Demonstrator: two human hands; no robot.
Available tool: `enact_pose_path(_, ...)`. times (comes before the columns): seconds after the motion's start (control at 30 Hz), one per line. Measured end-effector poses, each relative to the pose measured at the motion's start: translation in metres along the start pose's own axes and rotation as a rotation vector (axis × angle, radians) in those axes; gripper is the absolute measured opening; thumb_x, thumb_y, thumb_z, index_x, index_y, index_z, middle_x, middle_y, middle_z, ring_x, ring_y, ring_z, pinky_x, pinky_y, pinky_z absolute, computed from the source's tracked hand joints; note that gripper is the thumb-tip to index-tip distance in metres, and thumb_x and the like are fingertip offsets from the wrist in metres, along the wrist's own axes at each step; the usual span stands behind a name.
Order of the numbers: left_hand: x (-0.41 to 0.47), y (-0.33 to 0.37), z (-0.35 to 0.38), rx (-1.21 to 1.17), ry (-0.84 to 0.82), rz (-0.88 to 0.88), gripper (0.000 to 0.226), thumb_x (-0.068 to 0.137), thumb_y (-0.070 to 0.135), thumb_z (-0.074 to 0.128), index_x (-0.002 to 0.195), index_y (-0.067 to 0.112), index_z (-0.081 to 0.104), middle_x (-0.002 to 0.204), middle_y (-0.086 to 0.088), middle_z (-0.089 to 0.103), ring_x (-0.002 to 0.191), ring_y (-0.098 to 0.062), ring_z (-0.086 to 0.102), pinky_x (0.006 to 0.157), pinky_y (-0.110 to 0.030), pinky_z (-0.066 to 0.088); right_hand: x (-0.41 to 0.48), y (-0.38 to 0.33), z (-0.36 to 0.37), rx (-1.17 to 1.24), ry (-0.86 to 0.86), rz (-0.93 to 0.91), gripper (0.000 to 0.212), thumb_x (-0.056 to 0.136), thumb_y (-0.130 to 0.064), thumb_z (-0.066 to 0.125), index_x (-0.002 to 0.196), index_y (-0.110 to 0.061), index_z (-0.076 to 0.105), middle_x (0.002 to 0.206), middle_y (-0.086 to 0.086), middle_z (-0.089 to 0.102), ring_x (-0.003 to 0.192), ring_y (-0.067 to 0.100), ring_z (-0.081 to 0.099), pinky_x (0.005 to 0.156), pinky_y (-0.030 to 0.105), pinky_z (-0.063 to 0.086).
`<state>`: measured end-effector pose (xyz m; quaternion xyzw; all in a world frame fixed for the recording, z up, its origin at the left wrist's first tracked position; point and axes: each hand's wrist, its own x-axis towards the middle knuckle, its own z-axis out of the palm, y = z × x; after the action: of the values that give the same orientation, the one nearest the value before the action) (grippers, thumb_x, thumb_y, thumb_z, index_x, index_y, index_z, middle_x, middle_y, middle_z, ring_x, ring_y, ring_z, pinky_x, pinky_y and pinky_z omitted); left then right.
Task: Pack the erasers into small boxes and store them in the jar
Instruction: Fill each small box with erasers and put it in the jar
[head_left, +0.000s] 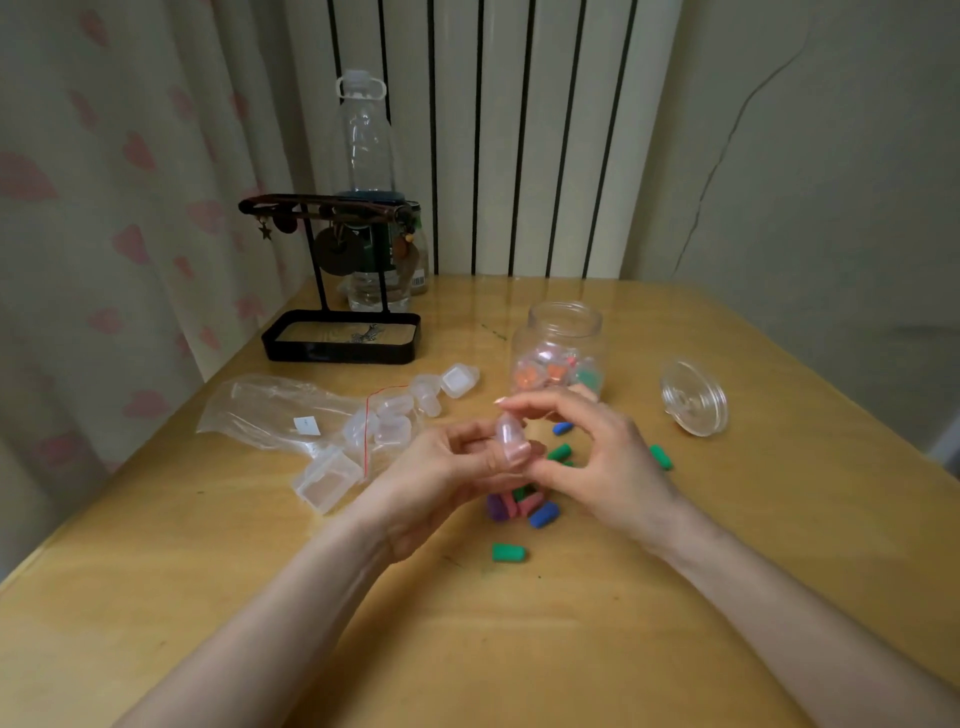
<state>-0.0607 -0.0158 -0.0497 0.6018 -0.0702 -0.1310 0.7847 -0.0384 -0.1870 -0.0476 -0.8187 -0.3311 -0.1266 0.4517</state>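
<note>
I see the yellow wooden counter (571, 649), and both bare forearms reach over it from the near edge and meet just in front of the jar (561, 348). The left hand (441, 467) is turned with the palm partly up. Its fingers (467, 434) are curled and support one small box (508, 441), which is clear and stands on end. The right hand (597, 457) comes from the other side with the wrist bent. Its forefinger lies on the top of this small box and its thumb presses the lower end, so both hands are gripping it.

A clear plastic bag (270, 410) lies well to the left of the jar, with the spare boxes (395, 415) heaped at its mouth. The jar is upright and open, with some filled boxes inside. Its lid (693, 397) lies on the counter to its right, apart from it. The loose erasers (522, 506), green, blue, pink and purple, lie in front of the jar, under and around the hands.
</note>
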Motion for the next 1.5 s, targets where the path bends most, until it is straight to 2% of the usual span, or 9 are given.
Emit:
enact_pose_path(0.2,0.0,-0.008,0.006,0.177,0.022,0.064,0.042,0.075,0.015,0.065,0.111,-0.006,0.059,0.11,-0.022,0.066,0.094,-0.025,0.066,0.086,-0.032,0.053,-0.009,0.001,0.003,-0.038,0.07,-0.085,0.044,0.069,-0.012,0.074,0.11,-0.023,0.064,0.108,-0.018,0.06,0.105,-0.003,0.054,0.09,0.007,0.036)
enact_pose_path(0.33,0.0,-0.009,0.006,0.207,0.016,0.088,0.038,0.08,0.021,0.069,0.11,-0.002,0.061,0.108,-0.023,0.066,0.096,-0.037,0.061,0.088,-0.047,0.044,-0.008,0.0,-0.001,-0.03,0.087,-0.146,0.038,0.069,-0.003,0.074,0.104,-0.017,0.066,0.104,-0.004,0.065,0.104,0.003,0.057,0.089,0.01,0.04)
enact_pose_path(0.5,0.003,-0.007,0.007,0.333,0.103,0.144,0.027,0.082,0.002,0.063,0.109,-0.004,0.059,0.105,-0.022,0.067,0.093,-0.024,0.064,0.078,-0.021,0.052,-0.009,0.002,-0.001,0.044,-0.012,-0.093,0.038,0.071,-0.007,0.069,0.107,-0.017,0.064,0.111,-0.002,0.059,0.113,0.008,0.053,0.092,0.016,0.041)
enact_pose_path(0.63,0.002,-0.004,0.011,0.424,0.125,0.202,0.028,0.08,-0.01,0.06,0.108,-0.003,0.057,0.097,-0.018,0.068,0.084,-0.015,0.068,0.073,-0.02,0.054,-0.009,-0.004,0.0,0.448,-0.025,0.244,0.034,0.071,-0.023,0.064,0.104,-0.022,0.06,0.104,-0.004,0.06,0.091,0.007,0.058,0.051,0.007,0.042)
enact_pose_path(0.73,0.003,-0.008,0.013,0.488,0.144,0.237,0.03,0.076,-0.012,0.063,0.104,-0.002,0.057,0.095,-0.021,0.067,0.089,-0.029,0.066,0.078,-0.033,0.054,-0.008,-0.003,0.004,0.469,0.022,0.277,0.034,0.07,-0.023,0.069,0.101,-0.016,0.058,0.098,0.0,0.063,0.079,0.009,0.06,0.042,0.006,0.037)
enact_pose_path(0.97,0.002,-0.01,0.015,0.53,0.167,0.231,0.037,0.057,0.013,0.072,0.092,0.014,0.059,0.083,-0.014,0.068,0.077,-0.032,0.066,0.072,-0.043,0.054,-0.008,-0.005,0.0,0.465,0.011,0.235,0.02,0.068,-0.018,0.068,0.081,-0.026,0.057,0.092,-0.006,0.06,0.072,0.0,0.059,0.042,0.006,0.036)
enact_pose_path(1.17,0.003,-0.003,0.01,0.471,0.121,0.18,0.032,0.069,-0.008,0.073,0.092,0.01,0.06,0.09,-0.015,0.067,0.083,-0.024,0.064,0.083,-0.039,0.053,-0.009,0.004,-0.004,0.45,-0.066,0.142,0.023,0.077,-0.009,0.071,0.086,-0.026,0.057,0.102,-0.011,0.059,0.079,0.009,0.06,0.053,0.009,0.042)
enact_pose_path(1.3,0.001,0.0,0.009,0.448,0.063,0.148,0.03,0.07,-0.01,0.07,0.092,0.006,0.059,0.092,-0.017,0.068,0.08,-0.021,0.065,0.073,-0.027,0.054,-0.01,0.007,-0.008,0.4,-0.153,0.098,0.037,0.074,-0.001,0.069,0.092,-0.032,0.059,0.108,-0.008,0.057,0.085,0.016,0.059,0.066,0.028,0.054)
enact_pose_path(1.5,0.002,0.0,0.008,0.377,0.045,0.115,0.025,0.072,-0.009,0.069,0.092,0.004,0.061,0.085,-0.009,0.068,0.074,-0.013,0.065,0.068,-0.019,0.054,-0.01,0.007,-0.001,0.131,-0.051,-0.08,0.039,0.07,-0.014,0.08,0.097,-0.029,0.057,0.108,-0.01,0.052,0.078,0.017,0.058,0.05,0.024,0.051)
